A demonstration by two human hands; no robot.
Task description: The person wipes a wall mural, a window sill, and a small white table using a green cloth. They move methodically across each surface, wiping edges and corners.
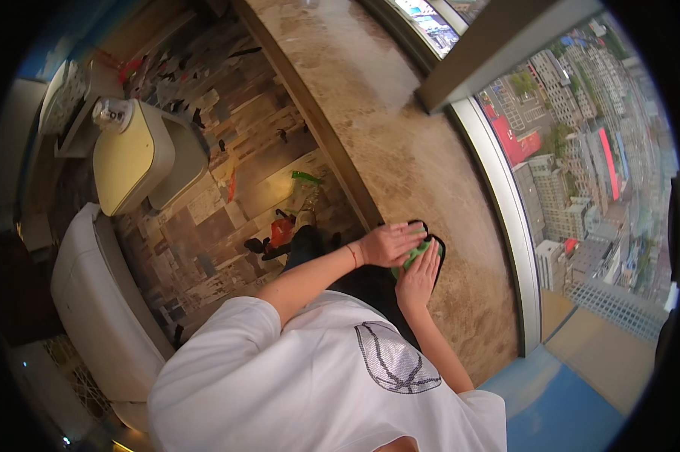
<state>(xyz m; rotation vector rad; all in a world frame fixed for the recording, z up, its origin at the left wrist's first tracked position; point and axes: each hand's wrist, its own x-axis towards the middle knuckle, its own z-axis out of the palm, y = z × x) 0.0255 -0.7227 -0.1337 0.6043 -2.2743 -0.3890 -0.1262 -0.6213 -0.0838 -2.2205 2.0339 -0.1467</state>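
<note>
Both hands rest on a green item with a black rim (412,261), which lies at the inner edge of a brown marble window sill (408,164); its exact kind is hard to tell. My left hand (393,244), with a thin red string at its wrist, lies across the upper part of the item, its fingers pointing right. My right hand (421,277) lies flat over the lower right part, fingers together and pointing up the picture. The fingers of the two hands nearly meet. Much of the item is hidden beneath them.
Window glass with a metal frame (501,214) borders the sill. On the patterned floor (204,226) lie a clear bag with a green strip (306,179), a red and black item (280,230) and scattered scraps. A yellow-topped small table (128,164) and a white padded seat (99,299) stand left.
</note>
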